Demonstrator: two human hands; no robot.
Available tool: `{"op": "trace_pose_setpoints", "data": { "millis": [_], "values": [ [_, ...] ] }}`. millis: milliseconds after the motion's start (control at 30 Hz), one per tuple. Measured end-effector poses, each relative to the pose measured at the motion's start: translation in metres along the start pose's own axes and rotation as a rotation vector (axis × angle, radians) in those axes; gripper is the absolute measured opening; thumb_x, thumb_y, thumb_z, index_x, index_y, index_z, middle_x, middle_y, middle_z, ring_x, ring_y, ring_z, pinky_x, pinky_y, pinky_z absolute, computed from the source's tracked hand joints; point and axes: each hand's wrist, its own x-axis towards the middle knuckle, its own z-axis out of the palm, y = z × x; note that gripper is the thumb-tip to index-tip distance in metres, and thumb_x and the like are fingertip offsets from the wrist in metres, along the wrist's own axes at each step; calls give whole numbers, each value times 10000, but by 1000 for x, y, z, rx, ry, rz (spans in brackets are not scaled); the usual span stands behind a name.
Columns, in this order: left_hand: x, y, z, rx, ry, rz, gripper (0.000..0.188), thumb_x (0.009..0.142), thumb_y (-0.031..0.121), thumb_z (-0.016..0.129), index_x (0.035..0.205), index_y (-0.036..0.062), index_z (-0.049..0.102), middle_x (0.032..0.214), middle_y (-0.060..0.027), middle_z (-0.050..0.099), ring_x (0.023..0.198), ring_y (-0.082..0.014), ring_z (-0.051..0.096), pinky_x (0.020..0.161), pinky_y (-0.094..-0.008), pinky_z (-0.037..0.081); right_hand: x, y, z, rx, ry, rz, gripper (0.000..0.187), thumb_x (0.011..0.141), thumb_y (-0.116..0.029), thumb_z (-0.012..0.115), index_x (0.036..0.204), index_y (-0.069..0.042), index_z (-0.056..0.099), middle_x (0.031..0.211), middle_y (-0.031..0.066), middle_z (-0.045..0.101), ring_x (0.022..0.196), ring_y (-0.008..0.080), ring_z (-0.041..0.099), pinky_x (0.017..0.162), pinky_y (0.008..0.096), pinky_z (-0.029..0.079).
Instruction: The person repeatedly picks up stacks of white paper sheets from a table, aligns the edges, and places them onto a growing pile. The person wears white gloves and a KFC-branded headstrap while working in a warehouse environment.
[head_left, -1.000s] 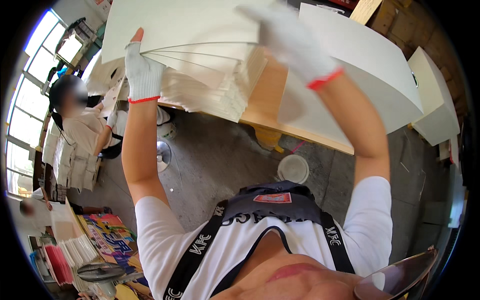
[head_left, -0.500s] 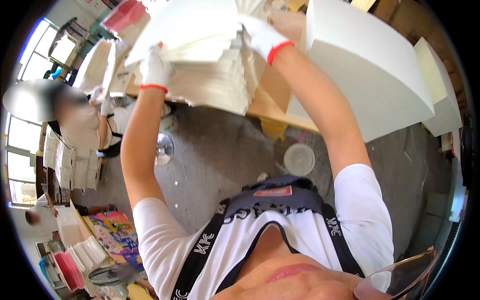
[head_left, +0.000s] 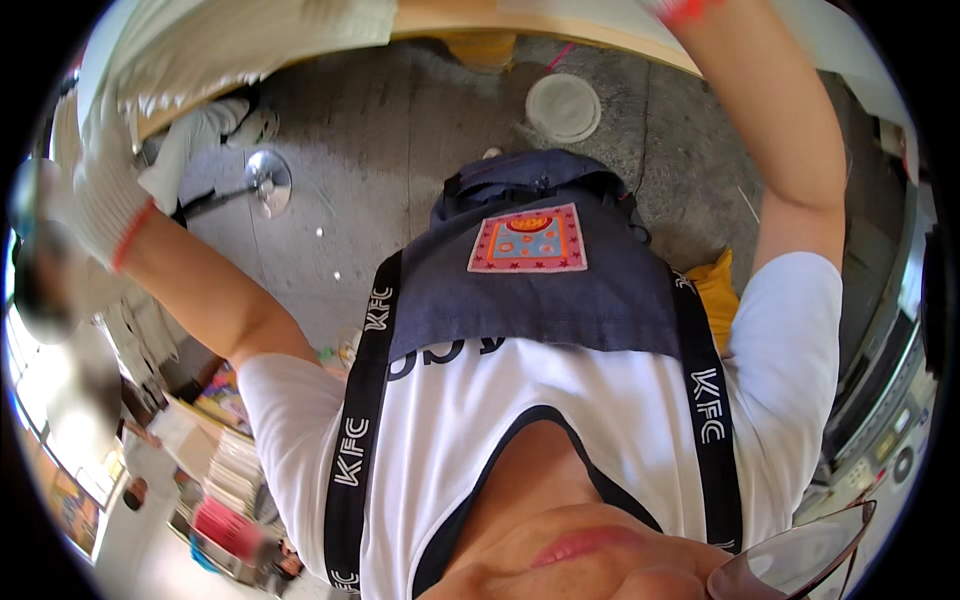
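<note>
White layered stack [head_left: 245, 45] just beyond the left hand [head_left: 108, 198]

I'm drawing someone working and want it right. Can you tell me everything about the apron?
The apron is dark blue-grey and looks like cloth. On its front is a squarish patch with stars on a pinkish-red border and a pale blue middle with orange shapes. Wide black straps with white lettering run from its top corners toward the shoulders. It hangs against the white shirt, bunched into folds farther down; its lowest part is hidden.
</note>
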Motion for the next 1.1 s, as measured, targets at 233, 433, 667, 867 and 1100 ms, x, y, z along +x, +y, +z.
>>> {"op": "trace_pose_setpoints", "data": {
  "millis": [233, 433, 667, 867, 1100],
  "values": [
    [-9, 142, 69, -711, -208, -46, 425, 928, 141, 607, 1311, -27, 531, 1200, -149, 608, 1050, -229, 613, 900, -339, 451, -165, -66, -58, -463, 315, -305, 481, 997, -379, 564, 1225, 42, 612, 887, 134, 719, 602, 126, 674, 519, 197, 551],
    [34, 324, 209, -659, -753, 519, 370, 903, 166, 662, 1252, 54, 614, 1068, -99, 667, 985, -222, 627, 850, -339, 484, -322, -71, -259, -30, 1157, -522, 343, 989, -346, 576, 1039, -26, 688, 794, 59, 661, 562, 95, 564, 484, 211, 426],
    [60, 406, 356, -317, -1076, 785, 421, 900, 150, 503, 1300, 122, 629, 1153, -132, 697, 1049, -263, 656, 914, -324, 480, -277, -35, -265, -1340, 1330, -289, 541, 995, -536, 435, 1179, -78, 659, 1134, 175, 672, 1044, 356, 618, 888, 437, 473],
    [51, 408, 402, -365, -1168, 723, 326, 880, 151, 600, 1183, 173, 720, 974, -79, 718, 875, -186, 630, 812, -314, 477, -258, -69, -237, -1472, 1331, 97, 581, 954, -602, 423, 854, -87, 672, 887, 180, 687, 795, 369, 673, 689, 474, 514],
    [35, 402, 393, -608, -1072, 699, 276, 948, 117, 548, 1180, 61, 686, 926, -101, 631, 814, -183, 564, 771, -314, 451, -250, -83, -265, -1539, 1240, -367, 399, 962, -452, 504, 896, -79, 630, 808, 149, 631, 762, 334, 636, 689, 439, 502]
  ]
}}
